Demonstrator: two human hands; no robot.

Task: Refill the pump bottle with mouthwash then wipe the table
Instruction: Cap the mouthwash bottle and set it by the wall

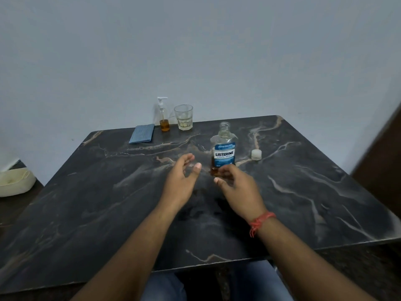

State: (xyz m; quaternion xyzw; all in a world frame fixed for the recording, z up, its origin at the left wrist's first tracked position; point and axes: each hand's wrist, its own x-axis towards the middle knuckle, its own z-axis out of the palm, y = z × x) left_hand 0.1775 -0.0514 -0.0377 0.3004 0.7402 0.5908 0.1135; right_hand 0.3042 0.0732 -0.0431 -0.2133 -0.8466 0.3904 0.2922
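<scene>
A clear mouthwash bottle (223, 148) with a blue label stands uncapped near the table's middle, a little amber liquid at its bottom. Its white cap (256, 154) lies to the right of it. At the back stands a small pump bottle (163, 115) with a white pump and some amber liquid, pump in place. A folded blue cloth (142, 133) lies to the pump bottle's left. My left hand (181, 181) hovers open over the table, left of the mouthwash bottle. My right hand (237, 187) is open just in front of that bottle's base, holding nothing.
A clear drinking glass (183, 117) stands right of the pump bottle, against the pale wall. The dark marble table (86, 203) ends close to my lap. A cream basket (15, 181) sits on the floor at left, and a dark panel (382, 153) rises at right.
</scene>
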